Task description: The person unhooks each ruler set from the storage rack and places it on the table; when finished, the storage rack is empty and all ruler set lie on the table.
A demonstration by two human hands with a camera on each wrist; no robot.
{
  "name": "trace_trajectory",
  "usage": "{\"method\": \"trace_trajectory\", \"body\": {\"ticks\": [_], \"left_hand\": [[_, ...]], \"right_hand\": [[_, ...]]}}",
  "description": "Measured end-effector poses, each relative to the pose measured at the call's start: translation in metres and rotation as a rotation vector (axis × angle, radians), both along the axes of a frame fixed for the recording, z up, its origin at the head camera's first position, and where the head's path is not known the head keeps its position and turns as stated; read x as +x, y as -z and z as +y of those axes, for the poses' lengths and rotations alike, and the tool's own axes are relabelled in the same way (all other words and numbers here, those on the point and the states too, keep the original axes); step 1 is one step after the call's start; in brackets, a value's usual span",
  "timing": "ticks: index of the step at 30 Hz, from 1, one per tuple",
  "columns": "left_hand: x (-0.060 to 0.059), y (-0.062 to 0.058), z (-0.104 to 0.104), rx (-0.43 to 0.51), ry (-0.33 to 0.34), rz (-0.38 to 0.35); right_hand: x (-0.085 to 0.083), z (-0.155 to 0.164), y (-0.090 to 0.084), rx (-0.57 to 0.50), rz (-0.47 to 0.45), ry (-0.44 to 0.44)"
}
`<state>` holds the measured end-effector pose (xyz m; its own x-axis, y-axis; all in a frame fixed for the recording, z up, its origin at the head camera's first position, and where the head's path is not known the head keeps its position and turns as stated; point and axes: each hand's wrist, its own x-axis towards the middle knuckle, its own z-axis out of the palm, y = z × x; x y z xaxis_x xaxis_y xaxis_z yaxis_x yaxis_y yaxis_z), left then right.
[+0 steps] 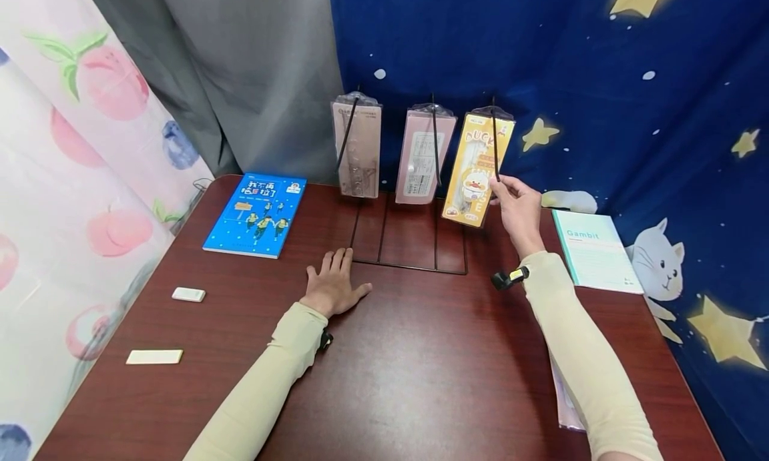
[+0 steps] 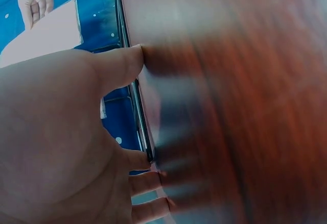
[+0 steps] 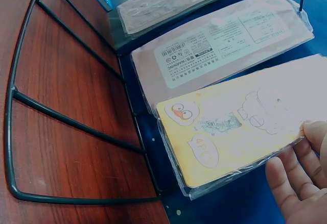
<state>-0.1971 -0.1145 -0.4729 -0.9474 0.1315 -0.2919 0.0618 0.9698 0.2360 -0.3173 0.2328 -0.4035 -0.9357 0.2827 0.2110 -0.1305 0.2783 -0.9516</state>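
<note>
On the far side of the surface [image 1: 420,354], at the right peg of the wire rack [image 1: 408,247], my right hand [image 1: 518,211] pinches the edge of the yellow duck packet [image 1: 476,171], which hangs there tilted. So this grip is clamped on the packet between thumb and fingers [image 3: 286,183]. My left hand [image 1: 332,289] lies flat on the wood beside the rack base, fingers straight, holding nothing. I judge the packet light and thin, a bendable card inside a glossy plastic sleeve, so probably slippery. I think the best place to hold is the side edge near the middle. Two pink packets [image 1: 420,155] hang to the left of it.
</note>
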Motion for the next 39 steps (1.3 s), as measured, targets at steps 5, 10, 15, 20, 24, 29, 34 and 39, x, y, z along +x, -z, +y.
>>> {"method": "trace_trajectory", "body": {"ticks": [5,10,15,20,24,29,34,39], "left_hand": [[0.002,-0.003,0.000,0.004,-0.001,0.013],[0.002,-0.002,0.000,0.011,0.000,0.021],[0.003,-0.003,0.000,0.018,-0.003,0.019],[0.003,-0.005,0.000,0.019,-0.003,0.019],[0.002,-0.004,0.000,0.020,-0.004,0.015],[0.001,-0.002,0.000,0.019,-0.004,0.013],[0.003,-0.005,0.001,0.012,0.001,0.014],[0.003,-0.006,0.001,0.010,0.006,0.013]], "right_hand": [[0.007,-0.001,0.001,-0.010,0.015,-0.011],[0.013,0.000,0.002,-0.049,0.036,-0.030],[0.020,0.000,0.003,-0.049,0.035,-0.039],[0.027,0.001,0.002,-0.038,0.024,-0.035],[0.032,0.001,0.000,-0.025,0.016,-0.035],[0.036,0.002,0.000,0.003,-0.001,-0.034],[0.041,0.002,0.001,0.002,0.007,-0.038],[0.045,0.003,0.002,0.021,-0.004,-0.035]]}}
